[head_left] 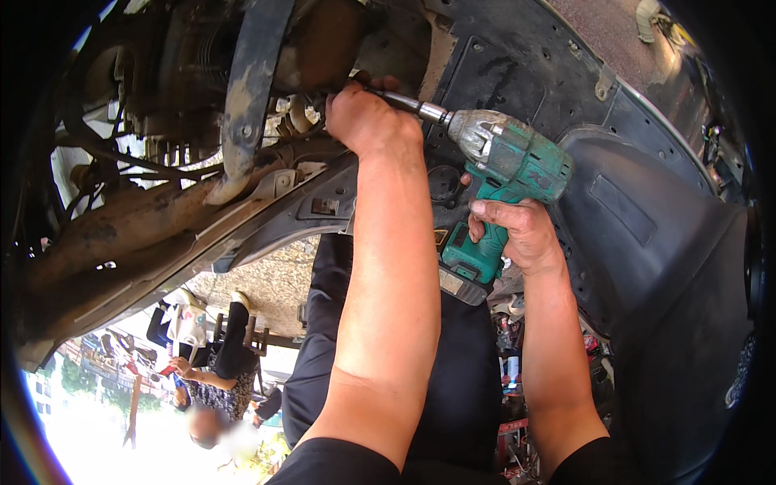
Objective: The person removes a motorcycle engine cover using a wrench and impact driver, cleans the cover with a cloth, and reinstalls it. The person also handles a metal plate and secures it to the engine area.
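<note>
In front of the black wheel-arch liner (663,190), the right hand (525,228) grips the green cordless impact wrench (521,158); the left hand (365,121) has its fingers curled round the extension bar (404,103). Best keep both aligned, the steadying hold loose during rotation.

Bright light (121,440) fills the lower left — so bright that it turns white. The ground (271,287) near it is tan and speckled. 1 person (230,380) sits there on a dark chair (260,338), showing upside down. Reddish-brown floor (602,28) shows at the top right — partly sunny.
</note>
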A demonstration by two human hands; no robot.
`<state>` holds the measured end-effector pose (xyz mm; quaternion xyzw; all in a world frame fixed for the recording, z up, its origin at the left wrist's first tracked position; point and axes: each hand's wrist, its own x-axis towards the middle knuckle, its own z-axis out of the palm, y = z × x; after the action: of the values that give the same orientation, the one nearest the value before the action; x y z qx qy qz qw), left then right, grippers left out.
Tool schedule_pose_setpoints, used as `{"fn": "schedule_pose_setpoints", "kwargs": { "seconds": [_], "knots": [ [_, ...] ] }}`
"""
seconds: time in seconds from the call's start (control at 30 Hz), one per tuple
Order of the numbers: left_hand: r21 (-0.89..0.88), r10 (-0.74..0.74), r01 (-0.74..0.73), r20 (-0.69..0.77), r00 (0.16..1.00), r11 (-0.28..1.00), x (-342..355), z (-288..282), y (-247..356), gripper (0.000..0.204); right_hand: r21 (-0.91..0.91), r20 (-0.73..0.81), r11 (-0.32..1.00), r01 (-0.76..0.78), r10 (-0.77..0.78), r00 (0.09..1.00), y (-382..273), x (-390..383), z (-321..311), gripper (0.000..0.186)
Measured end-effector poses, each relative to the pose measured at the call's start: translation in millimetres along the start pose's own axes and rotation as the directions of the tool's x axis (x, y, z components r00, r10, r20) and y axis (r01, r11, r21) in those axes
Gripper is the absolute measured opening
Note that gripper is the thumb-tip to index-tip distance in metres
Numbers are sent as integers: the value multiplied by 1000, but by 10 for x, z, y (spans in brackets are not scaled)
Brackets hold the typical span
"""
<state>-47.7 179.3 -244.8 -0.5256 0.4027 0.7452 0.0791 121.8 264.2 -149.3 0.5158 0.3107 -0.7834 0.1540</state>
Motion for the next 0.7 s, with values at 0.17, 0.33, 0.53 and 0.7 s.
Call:
{"fn": "schedule_pose_setpoints", "kwargs": {
  "seconds": [0.17,0.33,0.53,0.7],
  "knots": [
    [-50,27,-21,106,994,999,-23,-25,-27,16,-29,-13,1000,3,-3,1000,41,12,7,39],
    [-160,10,7,104,995,987,30,-116,-171,23,-79,37,997,-2,5,999,58,11,-20,42],
    [33,-26,15,394,919,999,477,-298,-530,34,12,124,999,-31,30,992,107,52,-86,42],
    [73,-66,49,250,966,996,546,-220,-796,38,-2,133,999,-34,34,991,123,51,-144,46]
  ]
}}
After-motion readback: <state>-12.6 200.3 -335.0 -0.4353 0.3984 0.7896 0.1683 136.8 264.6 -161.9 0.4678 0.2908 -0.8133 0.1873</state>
